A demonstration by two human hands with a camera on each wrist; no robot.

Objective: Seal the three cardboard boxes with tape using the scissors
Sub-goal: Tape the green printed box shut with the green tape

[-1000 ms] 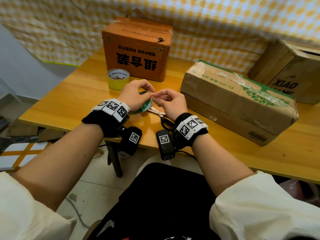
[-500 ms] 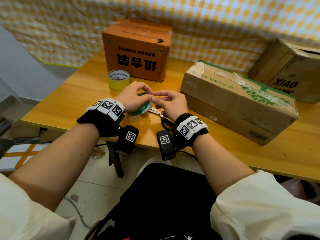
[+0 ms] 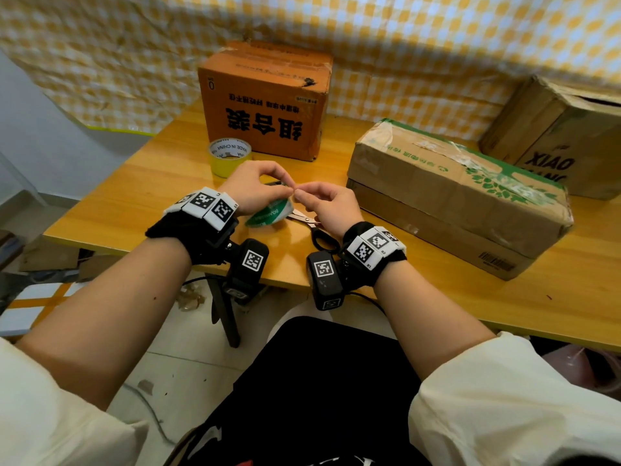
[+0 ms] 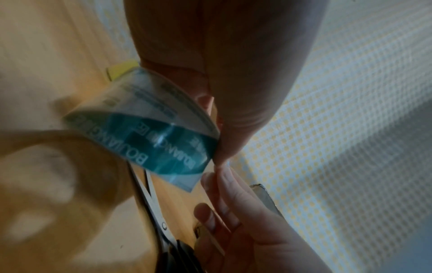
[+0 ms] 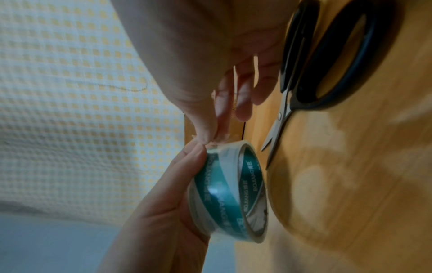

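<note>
My left hand (image 3: 257,190) grips a clear tape roll with a green core (image 3: 268,215) just above the table, near its front edge. The roll (image 5: 229,194) stands tilted on edge. My right hand (image 3: 322,203) pinches thumb and forefinger at the roll's top rim, on the tape's loose end (image 5: 210,141). The black-handled scissors (image 3: 311,225) lie shut on the wood under my right hand. Three cardboard boxes stand behind: an orange one (image 3: 265,102), a long one with green print (image 3: 453,186), and a brown one (image 3: 564,136) at the far right.
A yellow tape roll (image 3: 230,156) lies flat in front of the orange box. The wooden table (image 3: 134,196) ends close to my wrists. A checked yellow cloth (image 3: 403,45) hangs behind the boxes.
Almost nothing: both hands stay at the roll, and my right fingertips have shifted slightly on its rim.
</note>
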